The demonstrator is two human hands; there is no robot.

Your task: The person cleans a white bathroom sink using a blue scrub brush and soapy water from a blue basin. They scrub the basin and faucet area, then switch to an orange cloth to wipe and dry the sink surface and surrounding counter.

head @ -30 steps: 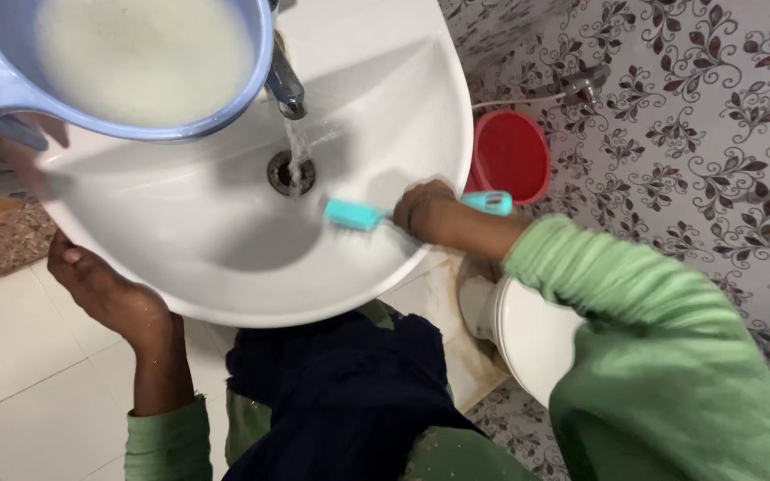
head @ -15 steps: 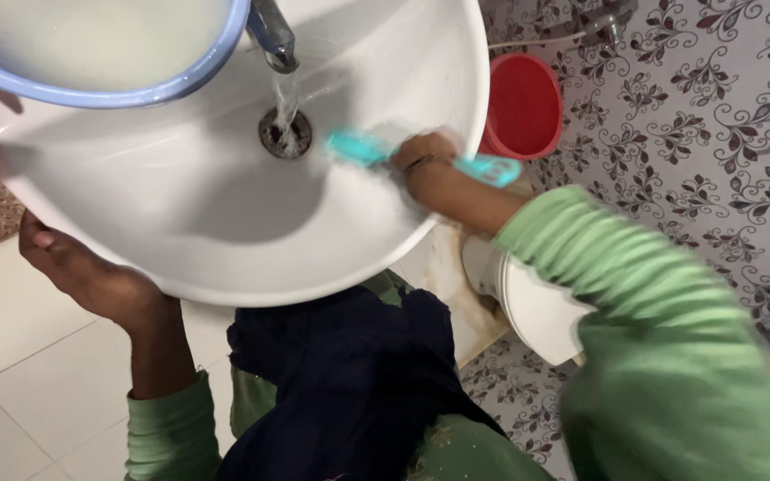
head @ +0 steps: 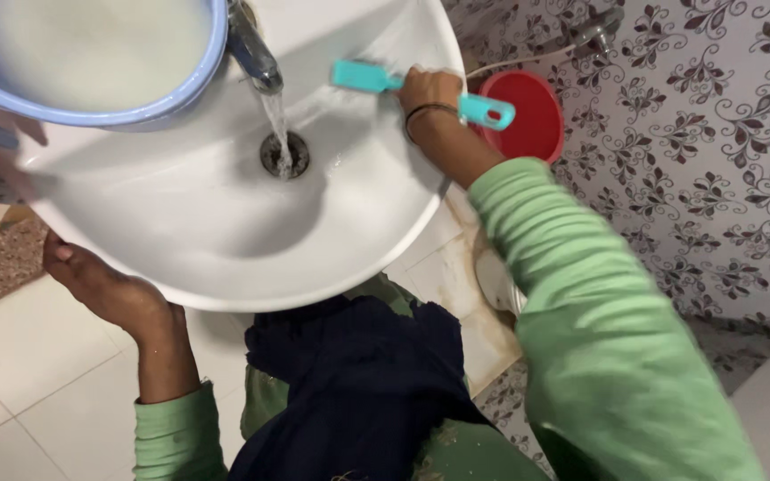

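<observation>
A right hand [head: 428, 92] grips a turquoise brush [head: 376, 80] by its handle, fingers closed around it, the bristle end against the inner wall of a white sink [head: 225, 232] near the upper rim. The left hand [head: 104, 287] is curled around the sink's outer edge at lower left. Water runs from a metal tap [head: 256, 55] into the drain [head: 285, 155], a pale blue jug [head: 91, 62] hangs above, and a red bucket [head: 528, 116] stands on the floor just beside the sink.

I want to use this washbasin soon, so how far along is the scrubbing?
Done: nothing reads as finished; the white basin shows no obvious dirt, and no foam. In hand: the right hand presses a teal brush to the far wall near the tap, which is running into the drain; the left hand grips the near rim. Left: turning off the tap; whether the near wall still needs brushing cannot be told.
</observation>
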